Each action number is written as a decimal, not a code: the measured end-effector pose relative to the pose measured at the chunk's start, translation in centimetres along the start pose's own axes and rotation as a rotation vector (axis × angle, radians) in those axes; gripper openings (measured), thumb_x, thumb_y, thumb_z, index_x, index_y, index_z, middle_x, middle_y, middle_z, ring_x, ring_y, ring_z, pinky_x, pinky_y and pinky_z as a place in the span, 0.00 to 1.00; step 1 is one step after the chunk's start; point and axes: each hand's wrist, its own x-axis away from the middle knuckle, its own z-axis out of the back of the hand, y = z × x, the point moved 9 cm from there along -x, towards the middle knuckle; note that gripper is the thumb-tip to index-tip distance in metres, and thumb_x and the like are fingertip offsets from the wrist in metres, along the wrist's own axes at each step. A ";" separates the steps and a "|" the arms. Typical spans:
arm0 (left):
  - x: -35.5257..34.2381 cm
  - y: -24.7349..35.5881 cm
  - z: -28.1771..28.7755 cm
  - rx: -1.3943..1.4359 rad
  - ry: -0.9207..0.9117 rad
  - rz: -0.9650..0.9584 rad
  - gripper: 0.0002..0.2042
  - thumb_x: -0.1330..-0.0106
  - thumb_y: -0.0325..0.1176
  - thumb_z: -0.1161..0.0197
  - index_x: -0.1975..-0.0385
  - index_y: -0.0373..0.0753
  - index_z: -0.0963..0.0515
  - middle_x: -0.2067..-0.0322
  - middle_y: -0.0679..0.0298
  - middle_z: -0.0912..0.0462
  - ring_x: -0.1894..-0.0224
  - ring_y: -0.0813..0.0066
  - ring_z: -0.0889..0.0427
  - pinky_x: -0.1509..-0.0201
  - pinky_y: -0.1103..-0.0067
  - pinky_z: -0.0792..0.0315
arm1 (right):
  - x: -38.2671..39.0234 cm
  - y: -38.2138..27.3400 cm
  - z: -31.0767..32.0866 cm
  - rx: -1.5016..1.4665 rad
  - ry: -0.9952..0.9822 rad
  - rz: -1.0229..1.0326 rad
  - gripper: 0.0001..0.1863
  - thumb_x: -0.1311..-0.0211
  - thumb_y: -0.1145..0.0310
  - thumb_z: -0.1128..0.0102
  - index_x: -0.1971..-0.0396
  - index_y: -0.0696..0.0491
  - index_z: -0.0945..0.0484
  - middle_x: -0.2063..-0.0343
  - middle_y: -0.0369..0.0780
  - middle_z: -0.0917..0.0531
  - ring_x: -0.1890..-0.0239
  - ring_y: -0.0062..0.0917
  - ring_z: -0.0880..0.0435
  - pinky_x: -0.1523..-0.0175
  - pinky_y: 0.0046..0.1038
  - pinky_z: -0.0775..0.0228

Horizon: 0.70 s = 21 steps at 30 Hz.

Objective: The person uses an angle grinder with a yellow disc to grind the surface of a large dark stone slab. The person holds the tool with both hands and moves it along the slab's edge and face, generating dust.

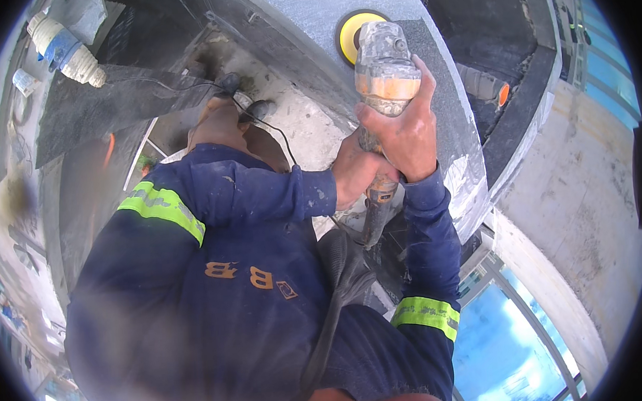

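The broad grey speckled stone slab (438, 71) fills the upper middle of the view, its curved edge running down to the right; it lies ahead of and above the hands, and its lower right edge looks pale and chipped. Below it spreads the wearer's dark blue work jacket with yellow-green reflective bands (216, 278).

Against the slab stands the dust-caked grey and orange handheld polisher (385, 74). Its long axis runs roughly up and down the picture, from the handle low between the hands up to the head on the stone. At the head, the round yellow pad with a black rim (352, 35) lies flat on the slab's surface.

The right hand (403, 134) is nearer the head, fingers wrapped closed around the body of the tool just below the orange band. The left hand (359, 171) sits lower and just beside it, closed on the handle where the black power cord (334, 309) leaves and trails down across the jacket.
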 end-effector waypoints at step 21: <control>-2.7 0.4 -1.8 0.080 0.052 -0.052 0.21 0.58 0.18 0.37 0.59 0.28 0.27 0.67 0.57 0.20 0.66 0.67 0.19 0.65 0.73 0.25 | -1.9 4.2 2.2 -0.001 0.055 0.006 0.51 0.57 0.58 0.24 0.38 0.61 0.47 0.59 0.56 0.19 0.61 0.50 0.15 0.55 0.39 0.22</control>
